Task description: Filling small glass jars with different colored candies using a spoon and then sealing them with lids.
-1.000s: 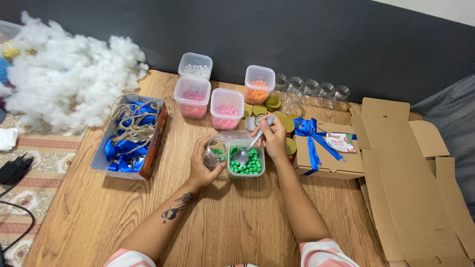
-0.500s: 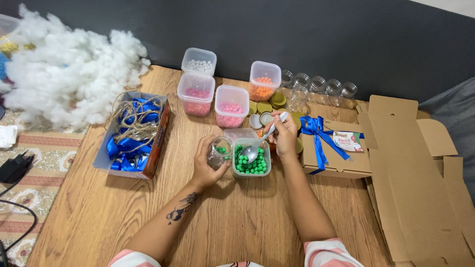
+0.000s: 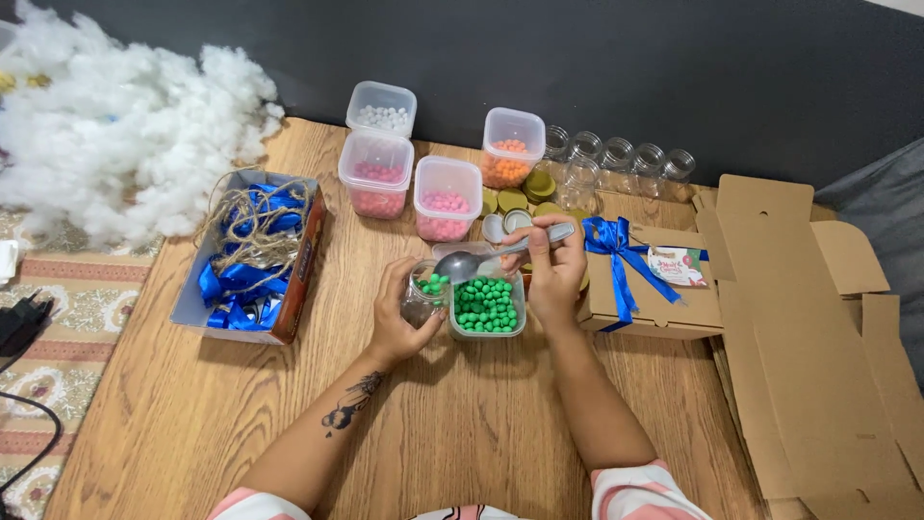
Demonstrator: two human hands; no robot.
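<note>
Left hand (image 3: 404,323) is closed around a small clear glass jar (image 3: 424,294), fingers wrapped on its side wall; the jar stands on or just above the wooden worktop (image 3: 173,404), which of the two cannot be told. A few green beads show inside the jar near its mouth.

Right hand (image 3: 549,274) has its fingers pinched shut on the handle of a metal spoon (image 3: 481,258). The bowl of the spoon points to 9 o'clock and sits over the jar mouth, just above the gap between the jar and the square tub of green beads (image 3: 486,306), which touches the jar at its 3 o'clock side.

At 12 o'clock from the hands: three tubs of pink beads (image 3: 448,197), one of orange beads (image 3: 510,149), a row of empty glass jars (image 3: 616,159) and gold lids (image 3: 525,193). At 3 o'clock, a brown box tied with a blue ribbon (image 3: 635,274). At 9 o'clock, a box of twine and ribbon (image 3: 250,255).

Risks, as judged: the jar mouth is narrow against the spoon bowl, so a tilted spoon could shed beads onto the worktop, where round beads would roll. A loose one-handed hold could let the jar tip if the spoon knocks its rim.
</note>
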